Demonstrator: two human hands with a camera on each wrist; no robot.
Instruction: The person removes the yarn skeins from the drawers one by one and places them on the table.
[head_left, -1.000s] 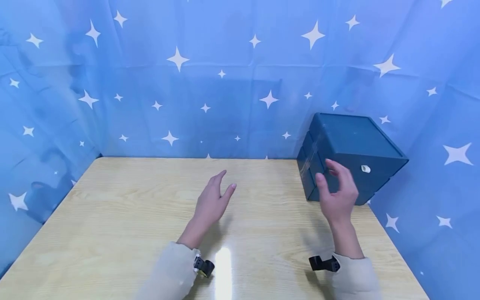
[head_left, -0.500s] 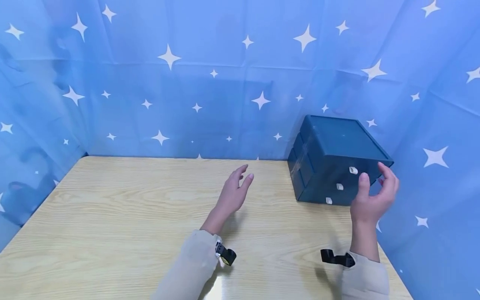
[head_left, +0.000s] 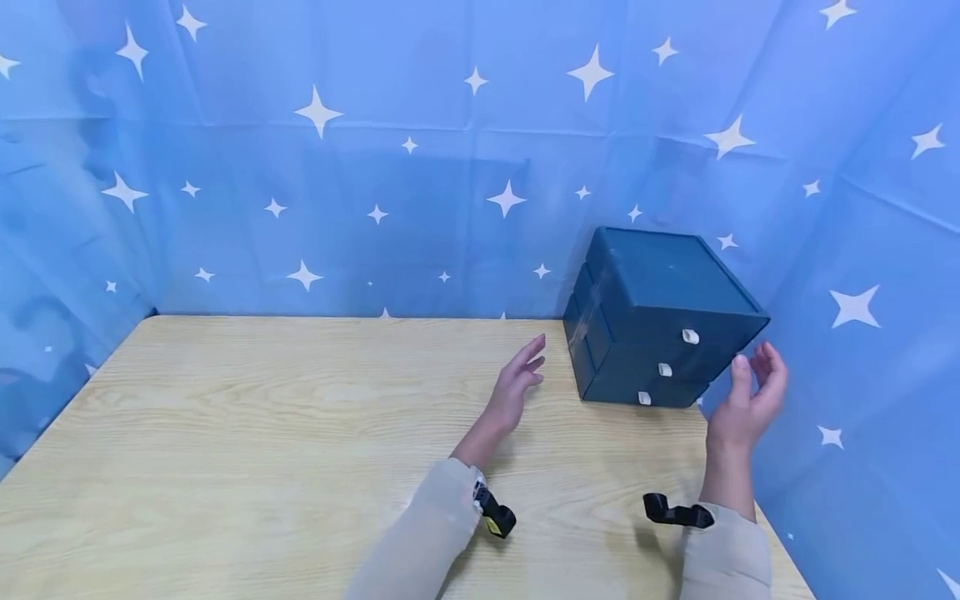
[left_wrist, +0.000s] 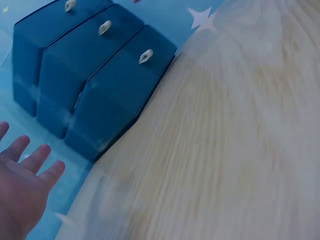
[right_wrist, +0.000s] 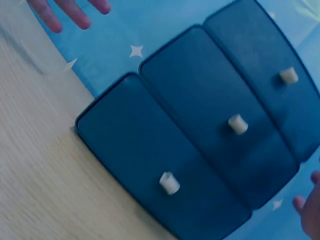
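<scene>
A dark blue drawer box stands at the table's back right corner. Its three stacked drawers each carry a small white pull tab, and all sit closed. My left hand hovers left of the box with fingers spread and nothing in it; in the left wrist view the palm shows beside the box's side. At the box's right front edge is my right hand, fingers loosely bent, thumb apart, holding nothing. In the right wrist view the drawer fronts lie between both hands.
The light wood table spreads out to the left and front. A blue curtain with white stars hangs behind and along both sides, close behind the box. Each wrist wears a black camera mount.
My left hand has moved right toward the box's left side. My right hand has passed from in front of the box to its right edge. The head view has shifted a little right.
</scene>
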